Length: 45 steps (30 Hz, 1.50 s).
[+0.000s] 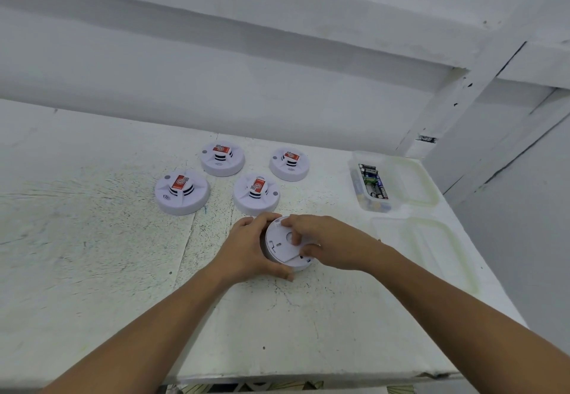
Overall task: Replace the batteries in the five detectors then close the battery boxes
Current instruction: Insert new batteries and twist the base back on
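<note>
A white round detector (282,244) lies upside down on the table, its flat back plate facing up. My left hand (249,252) grips its left rim, fingers curled over the far edge and thumb at the near edge. My right hand (324,244) grips the back plate from the right, fingers curled on its top. Four more detectors stand face up behind it, each with a red label: one at the left (182,191), one at the back (222,158), one in the middle (256,194), one at the right (289,164).
A clear plastic box (398,178) with several batteries (373,182) stands at the right, near the wall. A clear lid (431,245) lies in front of it. The white table (92,239) ends in a near edge at the bottom and a right edge beside the lid.
</note>
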Tool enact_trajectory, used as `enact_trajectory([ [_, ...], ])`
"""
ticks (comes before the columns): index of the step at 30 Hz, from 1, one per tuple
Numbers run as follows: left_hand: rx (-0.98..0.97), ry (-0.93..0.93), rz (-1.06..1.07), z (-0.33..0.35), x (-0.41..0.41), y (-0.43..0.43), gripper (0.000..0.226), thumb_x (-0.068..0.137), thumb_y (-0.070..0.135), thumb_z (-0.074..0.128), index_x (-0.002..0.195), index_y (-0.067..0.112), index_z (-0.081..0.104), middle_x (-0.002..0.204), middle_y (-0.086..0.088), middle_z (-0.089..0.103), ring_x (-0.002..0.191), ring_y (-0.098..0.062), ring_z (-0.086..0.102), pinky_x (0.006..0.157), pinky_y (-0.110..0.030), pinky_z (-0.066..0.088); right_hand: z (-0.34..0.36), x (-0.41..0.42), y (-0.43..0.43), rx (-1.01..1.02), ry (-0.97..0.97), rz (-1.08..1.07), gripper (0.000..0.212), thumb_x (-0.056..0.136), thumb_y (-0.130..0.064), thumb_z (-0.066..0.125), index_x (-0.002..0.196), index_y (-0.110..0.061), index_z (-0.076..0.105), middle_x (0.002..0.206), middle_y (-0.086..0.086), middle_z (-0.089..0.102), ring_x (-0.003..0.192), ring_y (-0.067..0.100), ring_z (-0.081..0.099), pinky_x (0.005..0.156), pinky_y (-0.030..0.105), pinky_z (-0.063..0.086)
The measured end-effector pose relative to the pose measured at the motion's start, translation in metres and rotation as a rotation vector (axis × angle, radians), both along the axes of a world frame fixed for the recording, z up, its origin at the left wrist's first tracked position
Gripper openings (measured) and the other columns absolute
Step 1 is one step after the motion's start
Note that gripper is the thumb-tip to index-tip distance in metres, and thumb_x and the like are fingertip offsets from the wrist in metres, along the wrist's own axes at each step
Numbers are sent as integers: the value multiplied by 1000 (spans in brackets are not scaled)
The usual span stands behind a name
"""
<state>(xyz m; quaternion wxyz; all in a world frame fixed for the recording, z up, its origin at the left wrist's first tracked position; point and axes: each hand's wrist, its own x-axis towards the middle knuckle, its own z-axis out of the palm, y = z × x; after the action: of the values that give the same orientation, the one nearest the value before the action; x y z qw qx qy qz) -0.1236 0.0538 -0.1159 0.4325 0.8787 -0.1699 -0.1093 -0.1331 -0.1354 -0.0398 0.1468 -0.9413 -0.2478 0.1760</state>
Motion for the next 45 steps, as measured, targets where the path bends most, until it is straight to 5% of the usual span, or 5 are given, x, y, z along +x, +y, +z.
enact_trajectory([
  [5, -5, 20, 5, -1, 1, 1, 105, 33, 54, 90, 123, 49, 38, 111, 40, 40, 121, -9, 32, 94, -25, 31, -4, 1, -2, 53, 32, -40, 30, 86, -8, 58, 113, -21, 57, 137, -5, 52, 120, 18, 50, 96, 34, 44],
  [9, -7, 22, 5, -2, 2, 1, 105, 32, 55, 90, 123, 50, 39, 112, 39, 42, 121, -9, 33, 93, -25, 32, -6, 0, -2, 85, 63, -38, 45, 87, -5, 57, 126, -28, 60, 148, -10, 41, 136, 12, 37, 109, 33, 36],
  [23, -5, 47, -91, -3, 9, 9, 105, 39, 50, 90, 131, 43, 41, 124, 28, 48, 122, -8, 40, 103, -35, 39, -29, -8, -5, 218, 27, -63, 38, 94, -15, 56, 131, -22, 56, 152, -10, 30, 134, -11, 12, 105, -1, 4],
  [45, -27, -97, -54, -9, 3, 8, 95, 42, 61, 84, 126, 43, 43, 113, 38, 44, 112, -2, 45, 92, -25, 41, -40, -25, 11, 291, -62, -249, 37, 96, -14, 52, 132, -23, 55, 153, -5, 30, 144, 6, 17, 116, 18, 4],
])
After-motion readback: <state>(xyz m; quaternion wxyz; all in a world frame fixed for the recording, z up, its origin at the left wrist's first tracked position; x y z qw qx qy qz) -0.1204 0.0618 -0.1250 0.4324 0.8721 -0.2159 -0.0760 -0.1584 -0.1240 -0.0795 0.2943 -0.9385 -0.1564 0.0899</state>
